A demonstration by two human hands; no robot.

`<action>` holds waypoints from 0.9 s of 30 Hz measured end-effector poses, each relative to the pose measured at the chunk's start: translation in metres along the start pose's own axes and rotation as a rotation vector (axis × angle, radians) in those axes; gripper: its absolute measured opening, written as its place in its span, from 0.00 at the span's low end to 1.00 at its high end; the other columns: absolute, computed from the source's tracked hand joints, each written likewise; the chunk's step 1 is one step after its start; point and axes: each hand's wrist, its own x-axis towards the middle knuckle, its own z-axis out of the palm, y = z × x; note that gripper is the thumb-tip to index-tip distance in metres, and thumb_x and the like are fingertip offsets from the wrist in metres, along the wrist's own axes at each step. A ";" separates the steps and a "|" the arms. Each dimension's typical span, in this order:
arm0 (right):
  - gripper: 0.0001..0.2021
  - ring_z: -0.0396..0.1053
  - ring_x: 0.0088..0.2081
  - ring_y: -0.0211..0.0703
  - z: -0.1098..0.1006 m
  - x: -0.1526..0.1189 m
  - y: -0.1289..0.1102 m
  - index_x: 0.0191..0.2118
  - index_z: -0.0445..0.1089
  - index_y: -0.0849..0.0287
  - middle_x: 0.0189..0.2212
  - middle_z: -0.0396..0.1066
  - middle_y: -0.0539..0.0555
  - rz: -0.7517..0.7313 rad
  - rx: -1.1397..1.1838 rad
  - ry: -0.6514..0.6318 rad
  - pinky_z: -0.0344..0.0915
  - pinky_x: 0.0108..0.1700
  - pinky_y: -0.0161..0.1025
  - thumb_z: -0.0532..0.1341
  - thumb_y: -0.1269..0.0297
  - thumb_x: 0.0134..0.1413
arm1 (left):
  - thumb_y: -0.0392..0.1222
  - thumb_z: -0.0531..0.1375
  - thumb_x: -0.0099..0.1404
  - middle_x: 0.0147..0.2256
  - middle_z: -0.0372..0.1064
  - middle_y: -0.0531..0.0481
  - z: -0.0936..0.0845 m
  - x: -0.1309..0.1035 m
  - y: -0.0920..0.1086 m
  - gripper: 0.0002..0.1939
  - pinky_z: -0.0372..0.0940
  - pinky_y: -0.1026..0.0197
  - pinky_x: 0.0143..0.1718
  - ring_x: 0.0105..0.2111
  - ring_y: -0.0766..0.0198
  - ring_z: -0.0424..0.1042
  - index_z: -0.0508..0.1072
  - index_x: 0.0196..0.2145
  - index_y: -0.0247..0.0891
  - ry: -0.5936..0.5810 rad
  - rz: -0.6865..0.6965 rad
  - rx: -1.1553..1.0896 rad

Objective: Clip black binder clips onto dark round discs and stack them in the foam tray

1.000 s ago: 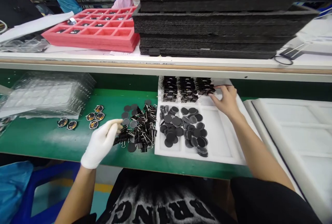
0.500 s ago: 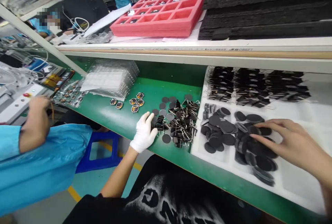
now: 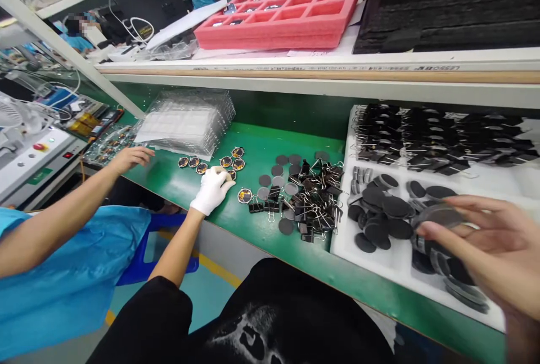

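My right hand [image 3: 491, 240] pinches a dark round disc [image 3: 439, 215] with a clear, shiny rim between thumb and fingers. It is over a pile of similar black discs [image 3: 375, 206] in a white tray [image 3: 350, 260]. My left hand [image 3: 211, 191], in a white glove, is low over the green bench with fingers bent and thumb apart. Beside its fingertips is a small round part [image 3: 232, 174], partly covered, and I see no firm grip on it. Another round part with an orange-and-black face [image 3: 244, 196] lies near black binder clips [image 3: 314, 198] and flat grey discs [image 3: 264, 180].
Rows of binder clips [image 3: 434, 133] fill the tray's back. Stacked clear plastic trays [image 3: 185, 122] stand at the back left. Above runs a shelf edge [image 3: 295, 74] bearing a pink foam tray [image 3: 270, 35]. A co-worker's hand [image 3: 133, 157] reaches over the bench from the left.
My left hand has moved left from the clips towards the round parts, uncovering one. My right hand has lifted a disc from the pile. The co-worker's arm now reaches across the bench; the view has shifted.
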 end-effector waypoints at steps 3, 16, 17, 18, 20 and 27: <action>0.16 0.76 0.28 0.60 0.035 -0.013 -0.041 0.41 0.76 0.35 0.32 0.78 0.59 0.170 0.232 -0.159 0.72 0.24 0.55 0.73 0.44 0.44 | 0.45 0.60 0.69 0.55 0.65 0.36 0.005 -0.009 0.007 0.09 0.62 0.43 0.62 0.60 0.48 0.65 0.70 0.33 0.38 0.134 0.024 -0.105; 0.09 0.74 0.38 0.51 0.096 0.022 -0.147 0.44 0.76 0.47 0.38 0.78 0.53 -0.142 0.261 -0.278 0.73 0.42 0.52 0.66 0.53 0.60 | 0.48 0.65 0.67 0.55 0.73 0.39 -0.037 0.043 0.143 0.20 0.74 0.51 0.54 0.54 0.54 0.76 0.67 0.52 0.40 0.008 0.655 -0.496; 0.08 0.74 0.39 0.52 0.097 0.022 -0.148 0.45 0.76 0.46 0.39 0.78 0.53 -0.184 0.203 -0.251 0.72 0.43 0.54 0.66 0.54 0.60 | 0.48 0.65 0.67 0.55 0.73 0.39 -0.035 0.049 0.150 0.26 0.74 0.50 0.54 0.54 0.53 0.76 0.64 0.58 0.40 -0.011 0.666 -0.486; 0.08 0.74 0.40 0.53 0.098 0.023 -0.147 0.45 0.76 0.44 0.40 0.78 0.52 -0.218 0.153 -0.224 0.71 0.45 0.56 0.66 0.55 0.60 | 0.46 0.65 0.67 0.55 0.72 0.39 -0.033 0.055 0.156 0.31 0.73 0.49 0.55 0.54 0.52 0.76 0.59 0.63 0.40 -0.027 0.688 -0.481; 0.08 0.73 0.42 0.55 0.102 0.022 -0.146 0.45 0.74 0.43 0.39 0.77 0.51 -0.269 0.071 -0.185 0.68 0.49 0.60 0.67 0.57 0.60 | 0.43 0.62 0.68 0.56 0.72 0.39 -0.030 0.062 0.166 0.38 0.73 0.48 0.54 0.55 0.52 0.76 0.48 0.70 0.41 -0.054 0.762 -0.491; 0.15 0.67 0.52 0.58 0.114 0.033 -0.128 0.44 0.69 0.47 0.47 0.68 0.57 -0.172 0.124 -0.037 0.67 0.54 0.60 0.71 0.58 0.53 | 0.44 0.60 0.71 0.51 0.75 0.40 -0.032 0.070 0.181 0.39 0.75 0.51 0.47 0.49 0.52 0.79 0.42 0.70 0.41 -0.115 0.866 -0.488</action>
